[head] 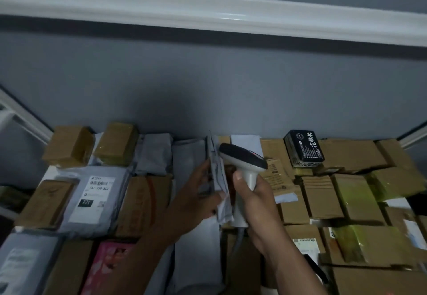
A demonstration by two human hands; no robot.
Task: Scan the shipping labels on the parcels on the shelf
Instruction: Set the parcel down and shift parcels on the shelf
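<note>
My left hand (196, 200) grips a thin grey mailer parcel (219, 179) and holds it upright on its edge above the shelf's middle row. My right hand (253, 200) is wrapped round the handle of a white barcode scanner (242, 156) with a dark head, right beside that mailer. The scanner's head points to the right, over the parcels. The mailer's label is hidden from me. The shelf is packed with parcels, among them a grey mailer with a white shipping label marked 231 (93, 196) at the left.
Brown cardboard boxes (323, 197) fill the right side, some bound in yellow tape. A black printed box (303, 148) stands at the back. A pink package (108, 264) lies at the front left. A grey wall (208, 87) rises behind, crossed by a white rail (208, 10).
</note>
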